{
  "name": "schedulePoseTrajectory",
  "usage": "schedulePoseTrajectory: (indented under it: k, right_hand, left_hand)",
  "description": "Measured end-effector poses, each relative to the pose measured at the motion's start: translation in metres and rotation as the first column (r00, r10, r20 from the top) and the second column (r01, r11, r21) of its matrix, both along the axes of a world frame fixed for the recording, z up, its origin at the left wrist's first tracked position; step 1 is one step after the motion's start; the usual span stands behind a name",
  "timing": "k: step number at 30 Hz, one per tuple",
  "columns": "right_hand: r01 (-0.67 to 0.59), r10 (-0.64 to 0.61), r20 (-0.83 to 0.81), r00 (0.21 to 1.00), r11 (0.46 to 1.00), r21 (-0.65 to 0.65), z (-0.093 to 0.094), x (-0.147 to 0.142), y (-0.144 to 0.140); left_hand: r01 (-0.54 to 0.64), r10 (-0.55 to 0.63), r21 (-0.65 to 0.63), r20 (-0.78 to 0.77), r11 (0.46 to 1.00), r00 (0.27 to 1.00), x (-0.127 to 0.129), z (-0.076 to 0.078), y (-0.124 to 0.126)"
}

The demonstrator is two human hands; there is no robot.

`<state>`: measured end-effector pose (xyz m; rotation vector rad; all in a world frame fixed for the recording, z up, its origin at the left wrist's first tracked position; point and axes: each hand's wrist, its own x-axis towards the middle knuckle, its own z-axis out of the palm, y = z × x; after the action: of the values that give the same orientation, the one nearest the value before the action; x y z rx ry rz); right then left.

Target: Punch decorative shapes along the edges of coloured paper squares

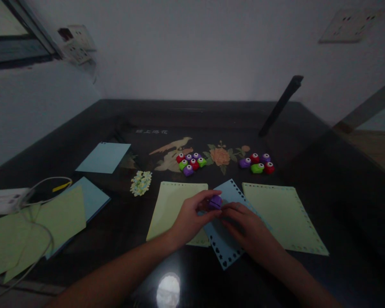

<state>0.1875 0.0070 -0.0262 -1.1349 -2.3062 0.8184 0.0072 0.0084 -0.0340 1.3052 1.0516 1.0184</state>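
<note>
The left hand (189, 218) pinched a small purple punch (215, 202) between thumb and fingertips, and the right hand (246, 229) lay flat just beside it, its fingertips touching the punch's near side and its palm pressing down on a blue paper sheet (222, 248). The punch sat between the two hands, over the upper part of that blue sheet; it was too small and too covered to tell which way it faced or how its long axis ran. The blue sheet lay turned like a diamond, one corner pointing away from the person and one toward them, with a row of small punched holes along its edges.

Under it on either side lay two pale green sheets, the left green sheet (173, 201) and the right green sheet (282, 214), the right one also holed along its border. Beyond them on the dark desk (340, 205) stood two clusters of spare punches, a left cluster (190, 162) of red, purple and green ones and a right cluster (257, 164) in the same colours. A little heap of punched paper flowers (141, 183) lay left of the green sheets. Farther left lay more blue and green paper (51, 218) with a white cable (41, 188) across it.
</note>
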Motion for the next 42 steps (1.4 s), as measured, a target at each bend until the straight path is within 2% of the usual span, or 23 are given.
schedulePoseTrajectory:
  k: [5,9,12,17,22,34,42]
  right_hand:
    - [0.037,-0.032,-0.082,0.996,0.998,0.052,0.003,0.001,0.000]
    - [0.139,-0.104,-0.212,0.972,0.978,0.154,0.011,0.004,-0.001]
    - [0.171,-0.101,-0.288,0.952,0.959,0.228,0.020,0.005,-0.004]
    - [0.107,-0.010,-0.326,0.945,0.953,0.282,0.029,0.004,-0.009]
    - [0.044,0.051,-0.340,0.939,0.963,0.265,0.030,0.004,-0.011]
    - [0.002,0.073,-0.322,0.944,0.974,0.227,0.031,0.004,-0.013]
    - [0.092,-0.033,-0.279,0.960,0.975,0.201,0.029,0.003,-0.013]
  left_hand:
    - [-0.010,0.011,0.051,-0.012,0.999,1.000,0.000,0.000,-0.003]
    - [-0.047,0.053,0.116,-0.044,0.992,0.998,0.000,0.003,-0.006]
    - [-0.076,0.085,0.173,-0.050,0.982,0.995,-0.002,0.005,-0.008]
    - [-0.103,0.135,0.314,-0.083,0.944,0.987,-0.004,0.005,-0.011]
    - [-0.081,0.147,0.406,-0.134,0.910,0.980,-0.006,0.010,-0.013]
    - [-0.063,0.141,0.404,-0.166,0.913,0.976,-0.007,0.012,-0.014]
    - [-0.096,0.175,0.370,-0.187,0.924,0.967,-0.007,0.015,-0.013]
